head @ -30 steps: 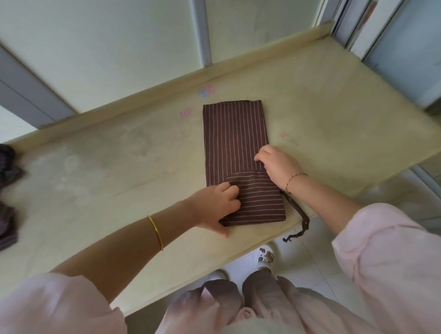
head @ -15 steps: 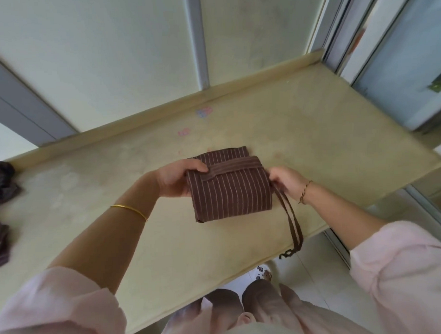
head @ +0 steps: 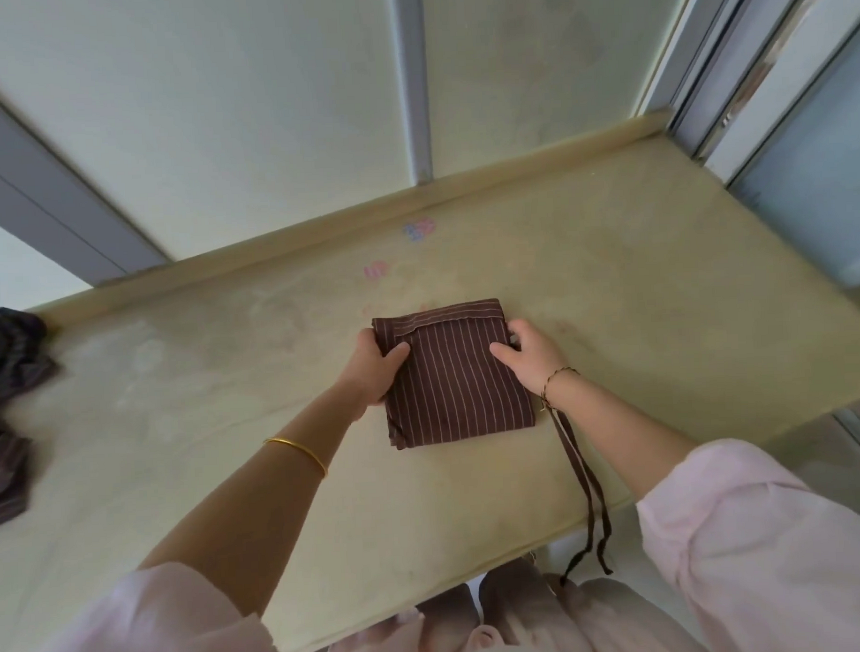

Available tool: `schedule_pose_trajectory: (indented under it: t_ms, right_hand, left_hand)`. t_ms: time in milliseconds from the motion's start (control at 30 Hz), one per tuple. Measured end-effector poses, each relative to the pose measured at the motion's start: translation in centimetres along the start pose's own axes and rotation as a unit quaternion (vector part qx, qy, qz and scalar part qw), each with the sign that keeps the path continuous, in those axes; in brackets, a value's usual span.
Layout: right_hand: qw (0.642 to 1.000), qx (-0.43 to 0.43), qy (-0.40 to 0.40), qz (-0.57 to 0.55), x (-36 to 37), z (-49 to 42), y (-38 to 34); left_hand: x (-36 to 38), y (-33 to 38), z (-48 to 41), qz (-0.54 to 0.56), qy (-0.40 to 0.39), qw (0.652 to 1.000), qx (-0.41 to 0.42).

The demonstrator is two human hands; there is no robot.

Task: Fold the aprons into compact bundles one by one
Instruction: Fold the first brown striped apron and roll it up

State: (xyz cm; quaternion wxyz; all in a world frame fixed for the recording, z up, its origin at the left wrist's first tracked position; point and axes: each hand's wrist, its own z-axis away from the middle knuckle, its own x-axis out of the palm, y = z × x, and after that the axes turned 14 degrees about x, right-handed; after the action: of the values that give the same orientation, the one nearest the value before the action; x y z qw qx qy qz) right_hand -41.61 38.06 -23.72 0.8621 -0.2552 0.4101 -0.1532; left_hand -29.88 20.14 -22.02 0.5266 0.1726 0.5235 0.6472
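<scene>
No text, label, brand or number can be read anywhere; the worktop (head: 613, 319) bears two small coloured marks near its far edge, one pink (head: 376, 270) and one pink and blue (head: 419, 228), both too blurred to tell whether they are letters, stickers or scribbles; the striped apron (head: 457, 388) shows only its stripe pattern, with no tag or print visible.
</scene>
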Motion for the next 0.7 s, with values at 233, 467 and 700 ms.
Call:
schedule_pose_trajectory:
  t_ms: [233,467,700]
  right_hand:
    - [0.992,0.021,0.057,0.113,0.1,-0.3,-1.0]
    - [0.92,0.097,-0.133,0.356,-5.3,-0.4,-2.8]
    - [0.831,0.071,0.091,0.545,-10.3,-2.8,-6.4]
  left_hand:
    - [2.1,0.2,0.3,-0.483,0.088,0.82,0.296]
    - [3.8,-0.6,-1.2,-0.571,-0.112,0.761,0.287]
    - [3.2,0.7,-1.8,-0.571,-0.177,0.757,0.264]
